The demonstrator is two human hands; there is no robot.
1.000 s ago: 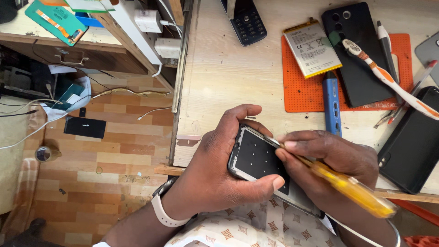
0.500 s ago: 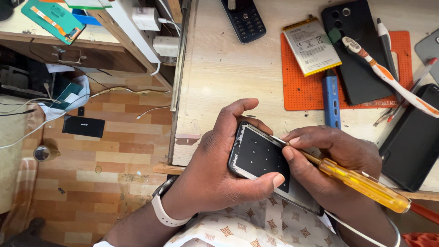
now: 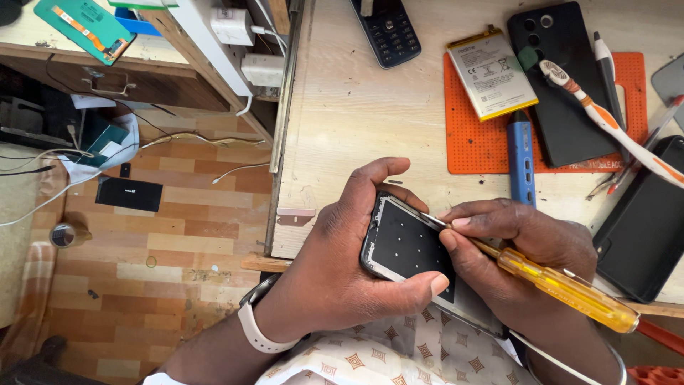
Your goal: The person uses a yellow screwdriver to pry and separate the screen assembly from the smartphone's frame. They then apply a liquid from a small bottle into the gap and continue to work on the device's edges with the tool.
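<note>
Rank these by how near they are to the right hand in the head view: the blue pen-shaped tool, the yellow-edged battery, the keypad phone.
From the right hand:
1. Blue pen-shaped tool, just above the hand, at the orange mat's edge.
2. Yellow-edged battery, farther up, on the mat.
3. Keypad phone, at the table's top edge, to the left.

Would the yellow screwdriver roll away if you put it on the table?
Probably a little. The screwdriver has a long, round-looking handle, so it might roll sideways on the smooth table. It looks stiff and light. Right now the right hand pinches it against the phone, which the left hand holds.
</note>
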